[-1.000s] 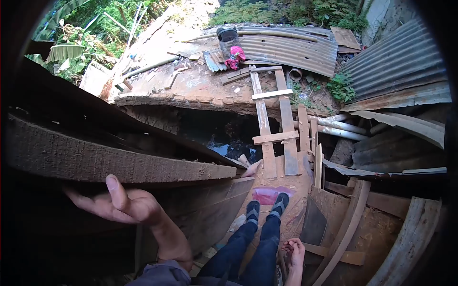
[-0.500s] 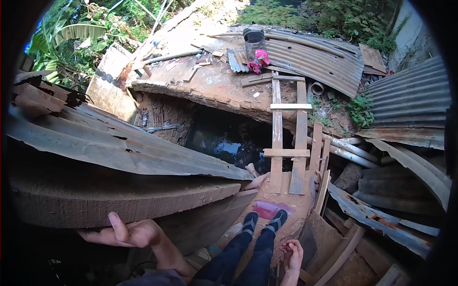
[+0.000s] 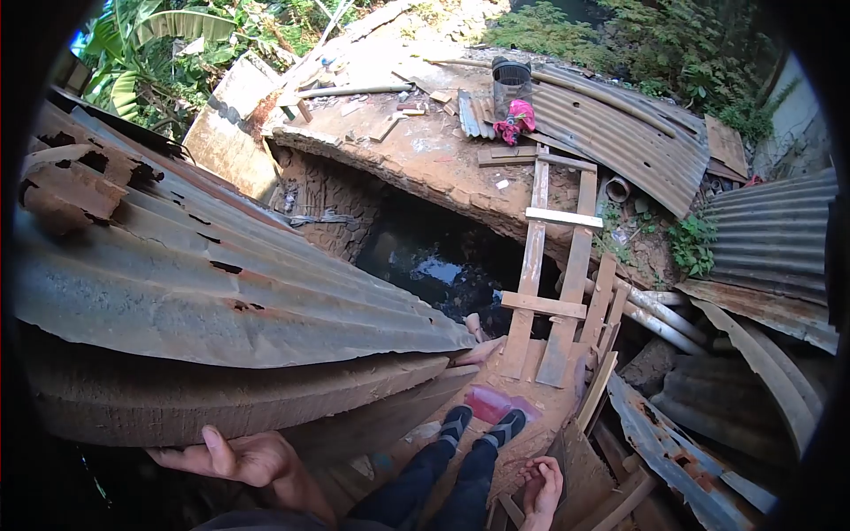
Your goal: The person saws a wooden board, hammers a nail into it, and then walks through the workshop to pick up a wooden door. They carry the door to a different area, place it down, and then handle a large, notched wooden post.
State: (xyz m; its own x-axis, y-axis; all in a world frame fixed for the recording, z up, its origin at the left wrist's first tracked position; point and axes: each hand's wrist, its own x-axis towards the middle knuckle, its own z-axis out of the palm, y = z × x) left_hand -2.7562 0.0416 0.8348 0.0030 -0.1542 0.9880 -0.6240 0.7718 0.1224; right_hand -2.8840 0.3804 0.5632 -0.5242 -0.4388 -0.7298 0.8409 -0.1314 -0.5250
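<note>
My left hand (image 3: 248, 458) is palm up at the lower edge of a thick, weathered wooden board (image 3: 221, 404) on the left. Its thumb lies against the board's face and its fingers reach underneath, partly hidden. A rusty corrugated metal sheet (image 3: 239, 305) with torn holes rests over the board. Low in the view, beside my right leg, my right hand (image 3: 542, 488) hangs with loosely bent fingers and nothing visible in it. Wooden boards stand close to its right.
My feet are on a dirt-covered ledge by a magenta patch (image 3: 500, 404). Ahead, a wooden ladder (image 3: 567, 265) leads to a concrete slab (image 3: 425, 146). Dark water (image 3: 434, 265) lies below on the left. White pipes (image 3: 660, 317) and jagged metal sheets (image 3: 682, 442) are at the right.
The view has shifted, so the ladder and slab appear farther right and lower, and more of the corrugated sheet's top shows. My left hand stays at the board's lower edge.
</note>
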